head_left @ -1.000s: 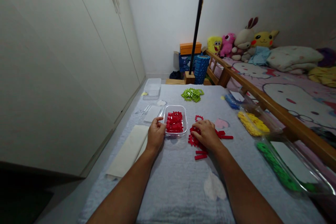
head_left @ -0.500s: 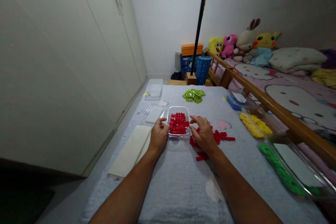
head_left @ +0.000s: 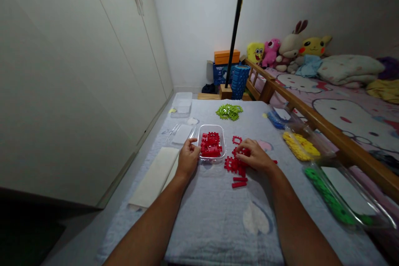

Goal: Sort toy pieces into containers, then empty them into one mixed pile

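A clear plastic box [head_left: 211, 160] in the middle of the table holds red plastic building pieces [head_left: 211, 144], some notched, some strip-like. My left hand [head_left: 188, 157] grips its left wall, thumb and fingers at the rim. To the right of the box, my right hand [head_left: 254, 156] is over a loose pile of red notched pieces [head_left: 232, 165], its curled fingertips closed on pieces there. The hand hides part of the pile, and which piece it pinches is unclear. A square red frame piece [head_left: 237, 140] lies just behind; two red strips [head_left: 239, 184] lie nearer me.
Light-green pieces [head_left: 229, 112] lie at the back. Clear boxes with blue [head_left: 276, 120], yellow [head_left: 299, 146] and green pieces [head_left: 327, 195] line the right side by a wooden bed rail [head_left: 299, 108]. At left are a clear lid [head_left: 182, 134], another clear box [head_left: 182, 104] and folded cream cloth [head_left: 154, 176].
My right hand has left the box's right rim and moved right onto the loose red pile. My left hand stays on the box.
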Action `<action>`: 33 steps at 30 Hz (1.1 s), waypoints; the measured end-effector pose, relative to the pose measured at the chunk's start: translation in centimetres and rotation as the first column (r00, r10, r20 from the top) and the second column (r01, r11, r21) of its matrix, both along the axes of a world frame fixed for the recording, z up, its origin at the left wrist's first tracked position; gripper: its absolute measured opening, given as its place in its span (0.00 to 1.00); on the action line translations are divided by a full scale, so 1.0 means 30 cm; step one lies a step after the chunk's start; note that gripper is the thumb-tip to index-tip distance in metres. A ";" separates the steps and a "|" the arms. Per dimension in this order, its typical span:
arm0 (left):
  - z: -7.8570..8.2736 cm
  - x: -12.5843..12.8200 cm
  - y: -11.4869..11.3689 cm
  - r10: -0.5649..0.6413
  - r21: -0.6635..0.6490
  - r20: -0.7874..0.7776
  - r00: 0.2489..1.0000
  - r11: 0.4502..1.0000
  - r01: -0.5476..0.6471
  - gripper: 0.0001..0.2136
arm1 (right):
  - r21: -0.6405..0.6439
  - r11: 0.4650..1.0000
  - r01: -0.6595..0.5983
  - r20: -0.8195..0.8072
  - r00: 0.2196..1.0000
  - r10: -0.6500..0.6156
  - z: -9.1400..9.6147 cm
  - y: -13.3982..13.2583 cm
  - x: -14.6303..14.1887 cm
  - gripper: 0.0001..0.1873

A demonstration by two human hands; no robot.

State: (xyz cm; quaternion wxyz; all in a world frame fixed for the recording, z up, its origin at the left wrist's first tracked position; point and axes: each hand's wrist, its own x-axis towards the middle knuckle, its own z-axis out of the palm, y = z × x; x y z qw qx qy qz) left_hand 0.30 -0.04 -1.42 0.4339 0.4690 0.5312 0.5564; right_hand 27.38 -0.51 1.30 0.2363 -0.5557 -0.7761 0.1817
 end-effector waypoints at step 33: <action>0.004 0.017 -0.010 -0.005 -0.049 0.028 1.000 0.999 0.006 0.16 | 0.163 0.961 0.224 -0.509 0.854 -0.113 -0.031 0.010 -0.206 0.20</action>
